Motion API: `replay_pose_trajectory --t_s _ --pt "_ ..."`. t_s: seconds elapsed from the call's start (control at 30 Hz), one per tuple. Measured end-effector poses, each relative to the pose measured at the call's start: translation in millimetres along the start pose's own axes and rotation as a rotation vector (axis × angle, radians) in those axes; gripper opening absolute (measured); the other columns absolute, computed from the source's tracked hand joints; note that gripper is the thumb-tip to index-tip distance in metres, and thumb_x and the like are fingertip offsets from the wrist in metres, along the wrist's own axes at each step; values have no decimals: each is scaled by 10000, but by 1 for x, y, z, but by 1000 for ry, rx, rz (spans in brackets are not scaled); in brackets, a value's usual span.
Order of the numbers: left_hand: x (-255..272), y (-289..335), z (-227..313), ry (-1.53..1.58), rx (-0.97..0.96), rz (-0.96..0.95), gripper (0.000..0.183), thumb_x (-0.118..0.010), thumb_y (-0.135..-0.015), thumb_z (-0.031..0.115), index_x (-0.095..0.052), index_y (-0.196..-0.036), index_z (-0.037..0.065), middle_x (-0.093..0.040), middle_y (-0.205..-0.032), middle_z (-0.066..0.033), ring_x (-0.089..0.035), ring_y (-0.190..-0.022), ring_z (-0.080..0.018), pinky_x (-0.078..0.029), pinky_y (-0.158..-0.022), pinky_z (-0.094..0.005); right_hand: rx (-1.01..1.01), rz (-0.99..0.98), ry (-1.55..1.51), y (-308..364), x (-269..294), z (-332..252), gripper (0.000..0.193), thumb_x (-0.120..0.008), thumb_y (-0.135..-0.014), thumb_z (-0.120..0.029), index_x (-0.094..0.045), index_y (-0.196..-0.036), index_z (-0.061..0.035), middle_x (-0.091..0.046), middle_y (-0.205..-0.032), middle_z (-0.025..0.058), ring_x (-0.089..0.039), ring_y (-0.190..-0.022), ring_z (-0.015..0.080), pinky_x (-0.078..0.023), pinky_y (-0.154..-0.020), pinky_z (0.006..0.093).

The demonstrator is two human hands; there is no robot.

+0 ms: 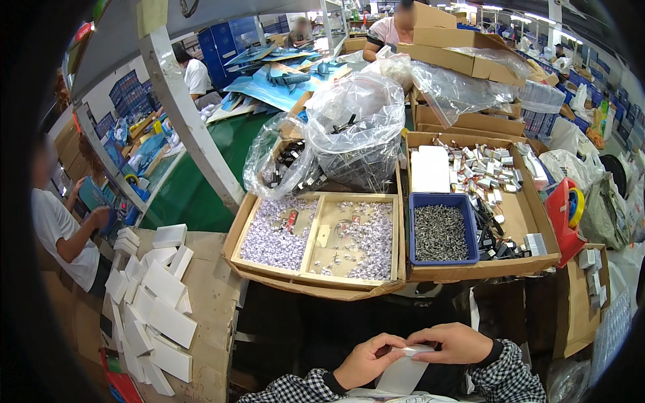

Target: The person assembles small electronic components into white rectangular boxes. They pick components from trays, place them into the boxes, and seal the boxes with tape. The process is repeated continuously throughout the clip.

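Observation:
At the lower middle I hold a small white box (404, 375) in front of my body. My left hand (365, 359) pinches its upper left edge between thumb and fingers. From the other side my right hand (455, 343) grips the same upper end, its thumb and fingertips close to those of the left. The lower part of the box points down toward my lap. Fingertips hide part of its top end. Beyond my hands stands a wooden tray (318, 235) with two compartments, strewn with many tiny white pieces.
White boxes (169, 324) lie piled on cardboard at left. Right of the tray, a blue bin (441, 197) of small metal screws sits in a cardboard box (532, 225) with small white-wrapped parts. Behind are a clear plastic bag (356, 127) and a red tape dispenser (563, 218). Several people work nearby.

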State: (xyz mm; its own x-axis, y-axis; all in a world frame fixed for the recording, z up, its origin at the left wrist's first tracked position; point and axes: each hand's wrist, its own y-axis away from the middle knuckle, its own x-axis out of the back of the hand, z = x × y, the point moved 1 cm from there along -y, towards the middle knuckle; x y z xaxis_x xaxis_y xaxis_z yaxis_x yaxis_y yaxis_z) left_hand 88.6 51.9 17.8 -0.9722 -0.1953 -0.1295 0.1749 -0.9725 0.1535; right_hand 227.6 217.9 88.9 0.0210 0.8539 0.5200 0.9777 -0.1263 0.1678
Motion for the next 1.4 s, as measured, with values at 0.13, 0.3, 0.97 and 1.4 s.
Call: replay_pose_trajectory --t_s 0.13,0.3,0.97,1.4 --pt "0 -7 12 168 6 131 408 -668 -871 92 -433 -1195 12 -567 -1079 -89 -578 -976 -108 -493 -858 -254 138 165 202 -11 2 -11 268 -681 -834 -271 -686 -1067 -139 -638 -695 73 -617 -633 213 -503 -578 298" --pt "-4 -3 40 -693 -280 318 889 -837 -669 332 -351 -1345 20 -495 -1235 -170 -544 -1109 -291 -476 -899 -349 73 525 185 -21 -1 -15 267 -719 -790 -219 -704 -1045 -140 -596 -655 92 -579 -604 234 -463 -564 323" --pt "-11 0 34 -1058 -515 531 965 -825 -546 220 -341 -1357 22 -524 -1196 -142 -585 -897 -297 -513 -760 -377 67 715 35 -19 -22 -32 217 -693 -806 -105 -716 -1018 -71 -629 -654 92 -517 -513 181 -422 -492 282" --pt "-16 -1 28 -989 -317 565 1033 -844 -582 259 -252 -1399 39 -501 -1176 -200 -575 -998 -363 -517 -785 -414 230 596 317 -23 -19 -24 359 -678 -810 -151 -632 -1159 -80 -684 -980 97 -663 -739 223 -543 -639 294"
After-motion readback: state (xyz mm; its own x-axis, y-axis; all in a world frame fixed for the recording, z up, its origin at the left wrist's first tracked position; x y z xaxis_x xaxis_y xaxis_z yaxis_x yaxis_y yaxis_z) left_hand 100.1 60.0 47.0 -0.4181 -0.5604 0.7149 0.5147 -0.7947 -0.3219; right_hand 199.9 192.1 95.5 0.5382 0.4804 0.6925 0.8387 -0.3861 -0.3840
